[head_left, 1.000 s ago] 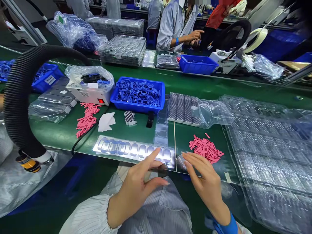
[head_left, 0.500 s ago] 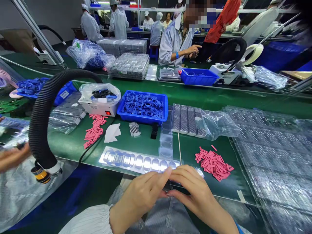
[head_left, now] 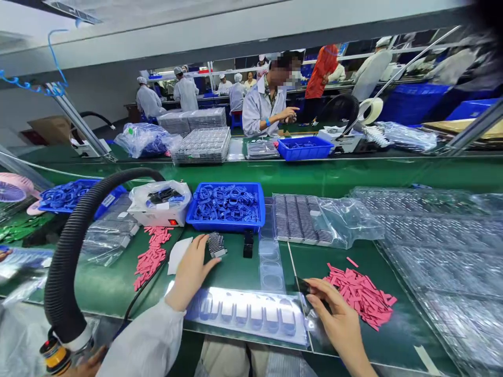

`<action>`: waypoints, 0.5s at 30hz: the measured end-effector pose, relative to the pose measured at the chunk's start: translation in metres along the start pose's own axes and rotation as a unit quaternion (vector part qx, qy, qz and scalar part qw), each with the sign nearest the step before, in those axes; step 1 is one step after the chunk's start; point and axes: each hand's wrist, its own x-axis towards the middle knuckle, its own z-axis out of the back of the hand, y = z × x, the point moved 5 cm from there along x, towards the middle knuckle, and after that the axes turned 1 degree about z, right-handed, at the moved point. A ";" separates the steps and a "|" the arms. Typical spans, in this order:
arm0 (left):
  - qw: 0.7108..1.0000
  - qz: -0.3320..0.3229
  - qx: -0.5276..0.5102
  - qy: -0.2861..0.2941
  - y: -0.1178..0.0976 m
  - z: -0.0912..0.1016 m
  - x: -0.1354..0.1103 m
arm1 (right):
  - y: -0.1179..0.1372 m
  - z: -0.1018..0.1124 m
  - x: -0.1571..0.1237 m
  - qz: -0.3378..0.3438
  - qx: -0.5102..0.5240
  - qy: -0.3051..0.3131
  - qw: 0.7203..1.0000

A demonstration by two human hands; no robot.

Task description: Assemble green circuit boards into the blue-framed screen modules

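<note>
My left hand (head_left: 192, 269) reaches over the green bench with thumb and fingers apart. Its fingertips are at the left edge of a small pile of grey-and-white striped pieces (head_left: 217, 244); whether they touch it I cannot tell. Between the thumb and fingers of my right hand (head_left: 338, 314) is a small, thin dark piece (head_left: 302, 285), partly covered by the fingers. That hand hovers just left of a heap of pink strips (head_left: 363, 296). Between my hands, near the bench's front edge, lies a clear sheet with rounded die-cut labels (head_left: 251, 314). A black strip stack (head_left: 248, 244) sits behind it.
A blue bin (head_left: 226, 228) of blue plastic parts stands behind my hands, beside a white machine (head_left: 159, 212). A black flexible hose (head_left: 63, 267) arches at left. Clear trays (head_left: 440, 262) cover the right side. Another person (head_left: 265, 110) works across the bench.
My hands were together at the bench's front edge and are now apart. The left has moved forward and left to the striped pile, the right slightly right. The view has tilted upward.
</note>
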 end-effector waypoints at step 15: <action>0.991 -0.130 -0.002 0.041 -0.032 -0.007 0.021 | 0.018 0.000 0.001 0.019 -0.015 -0.001 1.000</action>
